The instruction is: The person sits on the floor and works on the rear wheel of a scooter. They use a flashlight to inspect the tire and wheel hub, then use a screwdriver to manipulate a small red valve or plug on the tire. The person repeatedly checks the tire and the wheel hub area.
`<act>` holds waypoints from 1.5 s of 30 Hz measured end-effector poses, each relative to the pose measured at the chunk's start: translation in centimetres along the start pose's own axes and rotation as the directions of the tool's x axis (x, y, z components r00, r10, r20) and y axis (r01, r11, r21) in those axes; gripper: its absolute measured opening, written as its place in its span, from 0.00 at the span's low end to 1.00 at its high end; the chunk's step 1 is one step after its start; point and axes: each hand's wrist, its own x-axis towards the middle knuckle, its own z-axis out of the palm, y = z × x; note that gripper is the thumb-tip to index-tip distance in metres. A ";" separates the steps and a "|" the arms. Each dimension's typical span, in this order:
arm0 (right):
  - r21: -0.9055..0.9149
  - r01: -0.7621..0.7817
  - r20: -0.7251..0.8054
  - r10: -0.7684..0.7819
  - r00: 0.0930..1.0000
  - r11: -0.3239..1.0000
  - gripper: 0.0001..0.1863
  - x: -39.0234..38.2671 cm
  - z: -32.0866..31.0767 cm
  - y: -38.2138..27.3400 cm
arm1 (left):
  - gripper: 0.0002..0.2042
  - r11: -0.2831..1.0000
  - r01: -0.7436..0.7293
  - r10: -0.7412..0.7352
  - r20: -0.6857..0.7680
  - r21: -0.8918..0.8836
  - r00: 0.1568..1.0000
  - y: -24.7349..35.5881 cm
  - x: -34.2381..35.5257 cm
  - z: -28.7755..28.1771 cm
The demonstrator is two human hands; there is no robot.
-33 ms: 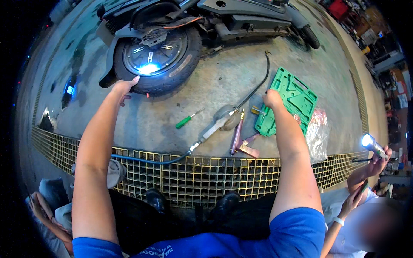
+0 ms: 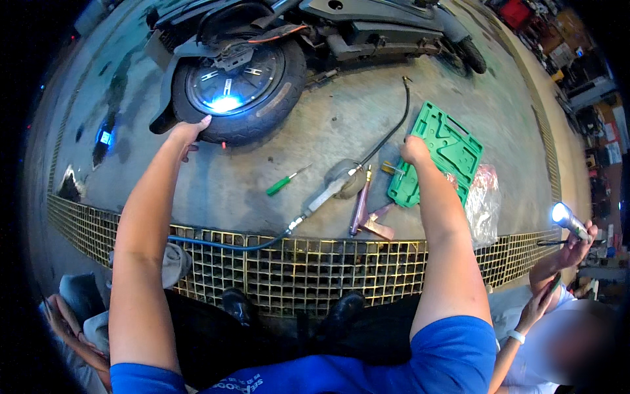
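Thumb and fingers apart, the left hand touches the tyre just beyond it, while the right hand (curled, grip impossible to tell) could, by pressing carelessly, skid the green case just right of it.

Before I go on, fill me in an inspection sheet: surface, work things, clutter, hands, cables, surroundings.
Surface: stained concrete floor, yellow grating along its near side.
Work things: two-wheeler lying on its side, tyre exposed; open green case.
Clutter: green screwdriver, purple tool, clear plastic bag.
Hands: left hand at the tyre's edge; right hand curled at the case's left edge; grips unclear.
Cables: blue hose over the grating, black hose further out.
Surroundings: another person's hand, at right, holds a lit flashlight.
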 end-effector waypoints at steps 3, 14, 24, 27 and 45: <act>-0.006 -0.010 0.003 0.010 1.000 1.000 0.20 -0.3 0.0 -0.5 | 0.47 1.000 0.013 -0.014 -0.040 -0.005 0.999 -0.4 0.4 -0.3; -0.035 0.042 0.073 -0.040 0.997 0.998 0.21 0.4 0.4 -0.3 | 0.49 1.000 0.015 -0.014 0.030 -0.026 0.999 -0.5 1.2 -0.6; -0.088 0.193 0.193 -0.173 0.966 0.977 0.18 -0.2 -0.2 -0.1 | 0.51 0.999 0.032 -0.031 0.055 -0.019 0.998 -0.8 2.3 -0.8; -0.099 0.255 0.188 -0.233 0.954 0.962 0.21 -0.8 0.0 0.6 | 0.52 1.000 0.024 -0.023 0.067 -0.015 0.998 -0.8 2.0 -1.1; -0.454 0.265 0.232 -0.174 0.957 0.851 0.12 -3.4 0.9 -4.8 | 0.50 0.999 0.015 -0.014 0.028 -0.034 0.999 -0.9 1.5 -0.8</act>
